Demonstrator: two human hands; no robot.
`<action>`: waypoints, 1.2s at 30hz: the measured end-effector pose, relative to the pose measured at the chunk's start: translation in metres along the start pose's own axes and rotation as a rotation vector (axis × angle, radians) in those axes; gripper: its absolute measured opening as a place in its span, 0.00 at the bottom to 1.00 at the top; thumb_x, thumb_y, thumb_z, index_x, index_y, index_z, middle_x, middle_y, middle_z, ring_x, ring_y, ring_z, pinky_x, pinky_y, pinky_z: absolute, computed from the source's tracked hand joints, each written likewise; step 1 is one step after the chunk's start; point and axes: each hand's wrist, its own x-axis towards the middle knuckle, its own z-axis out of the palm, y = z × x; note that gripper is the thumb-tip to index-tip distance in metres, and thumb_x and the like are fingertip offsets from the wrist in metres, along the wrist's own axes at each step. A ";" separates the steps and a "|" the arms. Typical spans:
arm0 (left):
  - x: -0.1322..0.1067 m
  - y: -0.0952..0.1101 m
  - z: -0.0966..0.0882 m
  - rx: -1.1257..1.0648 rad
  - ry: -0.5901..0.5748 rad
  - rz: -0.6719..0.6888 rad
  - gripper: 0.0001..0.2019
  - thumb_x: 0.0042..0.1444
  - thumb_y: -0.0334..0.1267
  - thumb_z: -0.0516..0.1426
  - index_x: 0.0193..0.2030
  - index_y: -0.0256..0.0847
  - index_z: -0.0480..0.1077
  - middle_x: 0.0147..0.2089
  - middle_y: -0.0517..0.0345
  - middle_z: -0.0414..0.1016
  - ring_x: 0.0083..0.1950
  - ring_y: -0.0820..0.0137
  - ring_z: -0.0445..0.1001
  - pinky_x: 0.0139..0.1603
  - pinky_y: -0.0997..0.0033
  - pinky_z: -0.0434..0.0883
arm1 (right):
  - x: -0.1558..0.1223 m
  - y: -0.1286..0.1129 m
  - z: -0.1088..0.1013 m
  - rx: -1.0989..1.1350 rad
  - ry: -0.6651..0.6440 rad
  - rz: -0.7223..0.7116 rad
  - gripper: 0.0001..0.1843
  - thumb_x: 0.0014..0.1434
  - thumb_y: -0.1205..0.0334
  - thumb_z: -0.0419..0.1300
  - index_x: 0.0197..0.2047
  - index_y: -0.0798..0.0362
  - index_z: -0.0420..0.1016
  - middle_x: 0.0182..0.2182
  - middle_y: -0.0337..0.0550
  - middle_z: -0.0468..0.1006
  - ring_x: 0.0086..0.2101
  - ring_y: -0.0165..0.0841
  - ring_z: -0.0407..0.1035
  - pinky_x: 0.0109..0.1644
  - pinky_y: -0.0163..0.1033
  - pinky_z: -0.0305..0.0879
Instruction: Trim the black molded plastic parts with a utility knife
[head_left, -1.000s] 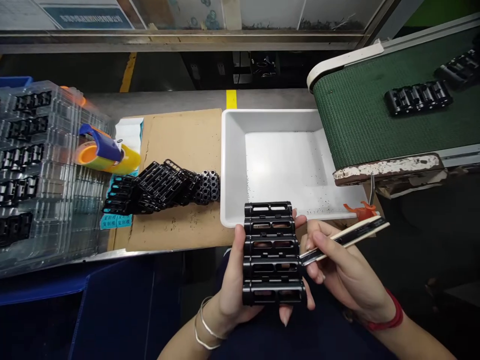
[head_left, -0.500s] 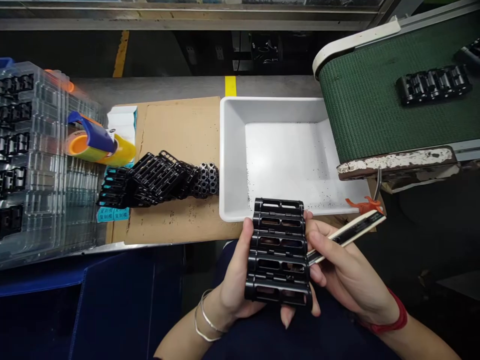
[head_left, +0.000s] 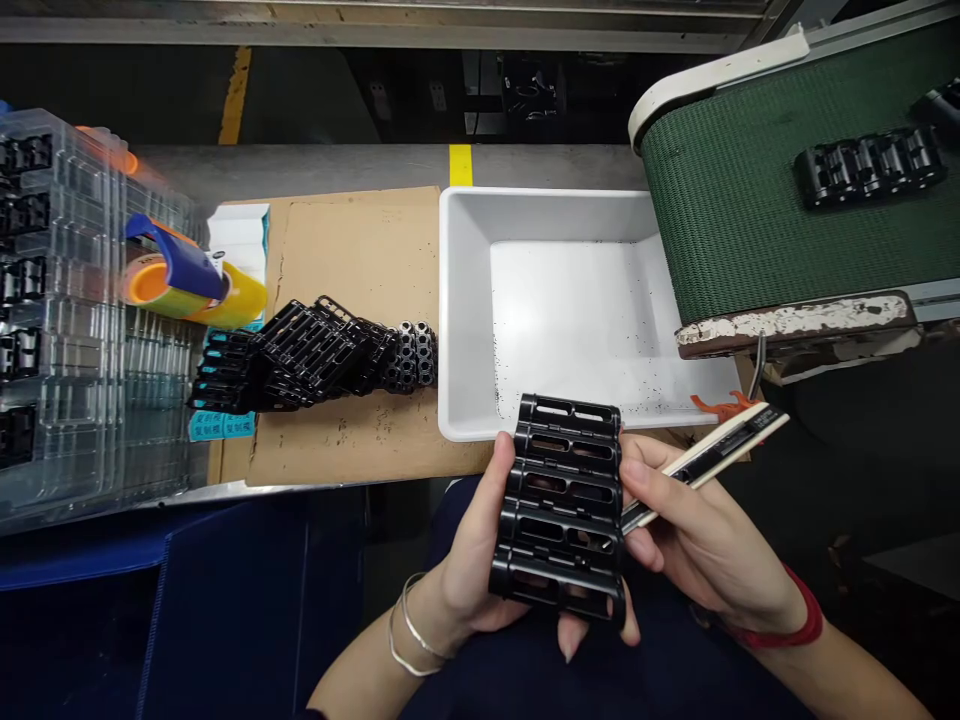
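Note:
My left hand (head_left: 469, 550) grips a black ribbed plastic frame (head_left: 562, 510) with several slotted bars, its lower edge resting in my fingers. My right hand (head_left: 697, 530) is shut on a slim utility knife (head_left: 709, 460) with a cream and black body. The knife's metal tip sits at the frame's right edge, touching it or very nearly so. Part of the left fingers shows through the frame's slots, and the rest lies behind it.
A white plastic tray (head_left: 457, 300) sits beyond my hands on a cardboard sheet (head_left: 352, 240) holding a pile of black frames (head_left: 315, 350). Clear blister trays (head_left: 82, 340) and tape rolls (head_left: 150, 285) lie left. A green conveyor belt (head_left: 750, 200) carries black frames at right.
The black frame has turned slightly in my left hand and shifted right, with the knife following it. The surroundings have slid upward in the view.

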 end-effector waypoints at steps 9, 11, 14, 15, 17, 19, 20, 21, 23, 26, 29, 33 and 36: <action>0.001 -0.005 -0.008 -0.074 -0.046 0.045 0.55 0.58 0.76 0.31 0.59 0.24 0.73 0.34 0.41 0.80 0.21 0.71 0.74 0.16 0.78 0.66 | 0.001 0.000 -0.001 -0.007 -0.014 -0.018 0.21 0.59 0.47 0.70 0.26 0.53 0.71 0.15 0.32 0.70 0.16 0.22 0.62 0.19 0.25 0.63; 0.001 -0.003 -0.004 -0.059 -0.001 0.131 0.49 0.61 0.73 0.33 0.64 0.32 0.69 0.40 0.42 0.82 0.26 0.69 0.78 0.17 0.80 0.68 | 0.002 0.000 -0.005 -0.018 0.007 -0.066 0.20 0.60 0.48 0.69 0.26 0.53 0.73 0.17 0.33 0.72 0.19 0.22 0.64 0.23 0.25 0.66; -0.001 -0.001 0.002 -0.005 0.112 0.296 0.41 0.63 0.70 0.43 0.60 0.36 0.73 0.43 0.45 0.82 0.32 0.67 0.81 0.22 0.80 0.72 | 0.002 0.001 -0.012 -0.059 0.063 -0.187 0.17 0.65 0.48 0.64 0.30 0.51 0.76 0.19 0.34 0.73 0.25 0.25 0.70 0.35 0.27 0.75; -0.002 -0.001 0.003 0.007 0.147 0.343 0.38 0.63 0.69 0.46 0.56 0.35 0.76 0.43 0.46 0.82 0.34 0.66 0.81 0.23 0.79 0.74 | 0.001 0.001 -0.013 -0.077 0.071 -0.237 0.16 0.66 0.48 0.63 0.32 0.50 0.77 0.20 0.33 0.74 0.26 0.25 0.71 0.42 0.29 0.77; -0.003 -0.002 0.004 0.019 0.189 0.429 0.35 0.61 0.68 0.52 0.50 0.34 0.78 0.42 0.48 0.81 0.37 0.65 0.81 0.25 0.78 0.76 | -0.003 0.005 -0.013 -0.132 0.074 -0.350 0.14 0.68 0.49 0.61 0.36 0.48 0.79 0.22 0.33 0.77 0.28 0.25 0.74 0.55 0.34 0.75; -0.004 -0.005 0.004 0.043 0.225 0.486 0.34 0.59 0.68 0.55 0.50 0.35 0.78 0.42 0.50 0.81 0.38 0.64 0.81 0.28 0.76 0.77 | -0.010 0.009 -0.010 -0.217 0.062 -0.475 0.09 0.68 0.52 0.62 0.39 0.46 0.79 0.27 0.33 0.79 0.30 0.25 0.75 0.62 0.39 0.73; -0.004 -0.006 0.004 0.066 0.240 0.502 0.34 0.59 0.68 0.55 0.50 0.36 0.77 0.41 0.50 0.82 0.37 0.64 0.81 0.28 0.74 0.77 | -0.014 0.012 -0.009 -0.277 0.054 -0.537 0.06 0.68 0.55 0.62 0.41 0.45 0.79 0.29 0.33 0.79 0.33 0.26 0.76 0.62 0.40 0.73; -0.004 -0.008 0.004 0.093 0.261 0.506 0.35 0.58 0.69 0.55 0.49 0.37 0.77 0.40 0.50 0.82 0.35 0.65 0.81 0.29 0.73 0.77 | -0.018 0.014 -0.008 -0.355 0.035 -0.598 0.04 0.69 0.59 0.61 0.42 0.45 0.79 0.31 0.34 0.79 0.35 0.27 0.76 0.62 0.40 0.73; -0.005 -0.011 0.004 0.162 0.315 0.488 0.38 0.54 0.73 0.54 0.47 0.36 0.78 0.36 0.51 0.82 0.30 0.67 0.79 0.31 0.71 0.77 | -0.025 0.017 -0.007 -0.531 -0.024 -0.696 0.11 0.68 0.69 0.59 0.48 0.44 0.77 0.35 0.36 0.79 0.40 0.29 0.77 0.63 0.40 0.72; -0.008 -0.016 0.003 0.310 0.396 0.471 0.44 0.52 0.78 0.48 0.43 0.33 0.80 0.30 0.51 0.80 0.28 0.66 0.78 0.35 0.68 0.76 | -0.028 0.017 -0.007 -0.739 -0.114 -0.771 0.21 0.64 0.78 0.57 0.53 0.44 0.74 0.38 0.37 0.79 0.40 0.30 0.77 0.64 0.42 0.72; -0.012 -0.020 0.001 0.448 0.419 0.487 0.46 0.56 0.77 0.41 0.45 0.34 0.81 0.30 0.49 0.80 0.33 0.61 0.80 0.39 0.64 0.76 | -0.026 0.014 -0.004 -0.837 -0.111 -0.821 0.23 0.59 0.80 0.57 0.51 0.45 0.73 0.36 0.36 0.78 0.36 0.30 0.77 0.60 0.43 0.75; -0.015 -0.021 0.001 0.577 0.423 0.495 0.46 0.58 0.76 0.38 0.46 0.38 0.81 0.32 0.50 0.81 0.37 0.59 0.80 0.42 0.60 0.76 | -0.023 0.011 0.004 -0.949 -0.022 -0.918 0.20 0.56 0.79 0.57 0.47 0.48 0.72 0.32 0.36 0.79 0.34 0.29 0.77 0.57 0.38 0.77; -0.014 -0.019 0.003 0.638 0.429 0.520 0.43 0.59 0.75 0.40 0.41 0.40 0.81 0.34 0.51 0.81 0.42 0.57 0.81 0.48 0.58 0.76 | -0.024 0.010 0.007 -1.002 -0.017 -0.911 0.17 0.57 0.78 0.57 0.44 0.48 0.72 0.31 0.35 0.79 0.33 0.28 0.77 0.55 0.36 0.77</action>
